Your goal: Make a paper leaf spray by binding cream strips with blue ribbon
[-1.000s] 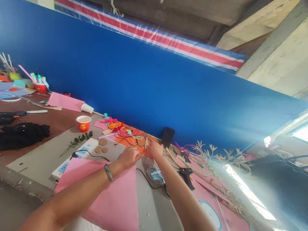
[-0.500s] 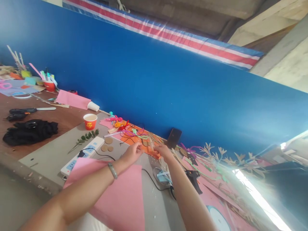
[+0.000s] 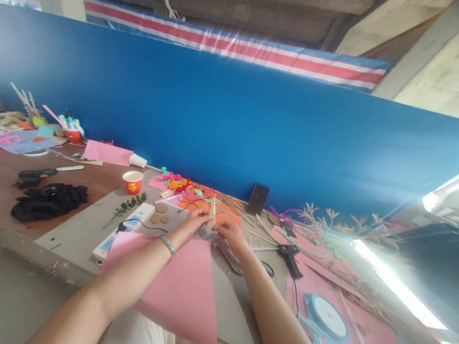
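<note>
A pale, straw-coloured, upright piece [image 3: 213, 209] that looks like a dry husk or a bundle of thin strips stands between my hands. My left hand [image 3: 195, 221] pinches its left side, fingers closed. The fingers of my right hand [image 3: 230, 235] close at its lower end on the right. Behind it lies orange paper [image 3: 229, 220] with brown discs and dry stems. Below my left wrist, which wears a bracelet, a pink sheet [image 3: 179, 286] covers the near table edge.
A white power strip [image 3: 125, 229], a leafy sprig [image 3: 125, 205] and a red paper cup [image 3: 133, 183] stand to the left. On the right are a black glue gun [image 3: 290, 260], a ribbon roll [image 3: 328, 315] and dried stems. A phone [image 3: 258, 199] leans against the blue partition [image 3: 229, 119].
My hands have drawn together and slightly nearer to me, and the straw-coloured piece now stands between them. The view has shifted a little, uncovering more of the glue gun and ribbon roll.
</note>
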A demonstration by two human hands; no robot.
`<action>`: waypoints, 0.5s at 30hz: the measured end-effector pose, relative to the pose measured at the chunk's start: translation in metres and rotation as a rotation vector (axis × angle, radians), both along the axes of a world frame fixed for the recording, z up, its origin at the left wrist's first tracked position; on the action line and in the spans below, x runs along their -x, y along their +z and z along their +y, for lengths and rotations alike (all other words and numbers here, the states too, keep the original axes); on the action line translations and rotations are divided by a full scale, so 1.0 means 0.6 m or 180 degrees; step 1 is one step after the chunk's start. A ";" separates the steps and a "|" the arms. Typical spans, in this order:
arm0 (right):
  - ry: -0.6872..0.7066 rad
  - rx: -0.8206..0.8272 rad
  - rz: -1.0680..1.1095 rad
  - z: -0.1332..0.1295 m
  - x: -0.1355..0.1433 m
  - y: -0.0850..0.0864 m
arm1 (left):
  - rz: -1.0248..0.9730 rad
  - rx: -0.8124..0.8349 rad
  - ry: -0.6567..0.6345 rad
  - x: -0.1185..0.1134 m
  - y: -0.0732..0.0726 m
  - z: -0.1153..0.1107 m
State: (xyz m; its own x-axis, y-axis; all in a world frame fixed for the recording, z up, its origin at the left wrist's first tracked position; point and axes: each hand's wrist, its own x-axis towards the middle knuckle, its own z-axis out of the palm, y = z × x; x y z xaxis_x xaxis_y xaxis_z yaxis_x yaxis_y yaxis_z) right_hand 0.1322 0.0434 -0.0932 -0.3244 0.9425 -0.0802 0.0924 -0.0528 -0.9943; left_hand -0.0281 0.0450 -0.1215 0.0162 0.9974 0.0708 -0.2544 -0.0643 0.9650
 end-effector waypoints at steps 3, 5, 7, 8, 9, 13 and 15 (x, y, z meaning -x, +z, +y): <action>0.0031 0.0003 0.0165 -0.009 -0.001 0.008 | 0.0158 -0.0033 -0.0047 0.004 0.006 -0.001; 0.0047 -0.0072 0.0103 -0.011 -0.002 0.013 | 0.0353 -0.0106 -0.0082 0.007 0.010 -0.002; -0.0038 -0.0209 -0.0039 -0.009 -0.004 0.015 | 0.0496 -0.0136 -0.0052 0.009 0.012 -0.001; -0.0105 -0.0267 -0.0082 -0.007 -0.005 0.014 | 0.0515 -0.0130 -0.0021 0.009 0.013 -0.001; -0.0178 -0.0305 -0.0090 -0.005 -0.006 0.012 | 0.0499 -0.0127 0.0003 0.009 0.014 -0.001; -0.0385 -0.0323 0.0030 0.005 -0.013 -0.002 | 0.0242 -0.0117 -0.0056 0.006 0.017 -0.005; -0.0437 -0.0303 0.0101 0.009 -0.016 -0.009 | 0.0126 -0.0055 -0.0144 0.004 0.017 -0.008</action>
